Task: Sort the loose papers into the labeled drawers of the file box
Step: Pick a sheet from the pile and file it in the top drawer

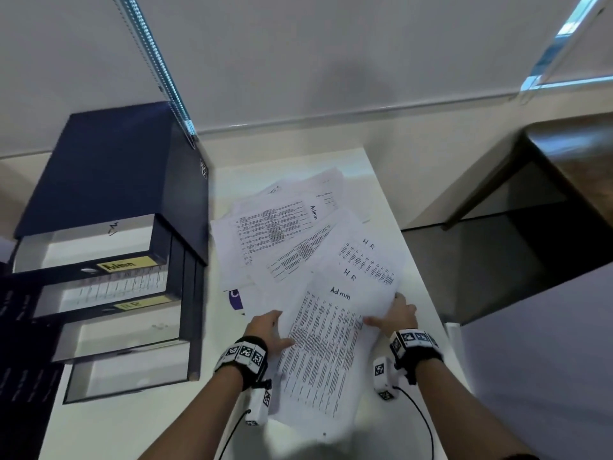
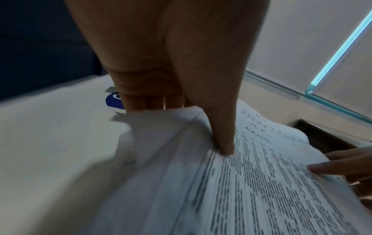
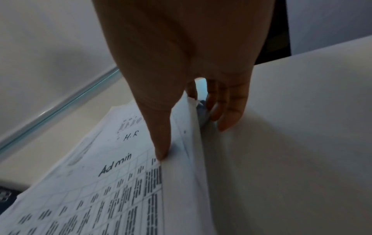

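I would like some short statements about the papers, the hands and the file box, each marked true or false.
1. The left hand and the right hand both hold the Admin sheet. True.
2. The top drawer of the file box carries a label reading HR. False: its yellow label reads Admin.
3. Other loose papers lie spread on the white table to the right of the file box. True.
4. All drawers are pushed in flush. False: several stand pulled out in steps.
5. Only the right hand touches the sheet. False: the left thumb presses on it too.
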